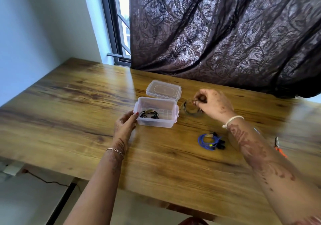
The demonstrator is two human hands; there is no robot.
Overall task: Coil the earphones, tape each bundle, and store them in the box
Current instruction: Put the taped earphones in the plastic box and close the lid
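A clear plastic box (172,118) stands open on the wooden table, and a coiled black earphone bundle (149,114) lies inside it. My left hand (125,124) holds the box's left end with thumb and fingers. Just right of the box, my right hand (214,103) pinches a blurred dark coiled earphone bundle (188,109) that hangs a little above the table. A blue coiled earphone bundle (209,142) lies on the table nearer to me, under my right forearm.
The box's clear lid (164,89) lies flat just behind the box. Orange-handled scissors (278,146) rest at the right, partly hidden by my right arm. A dark patterned curtain (225,33) hangs over the table's far edge.
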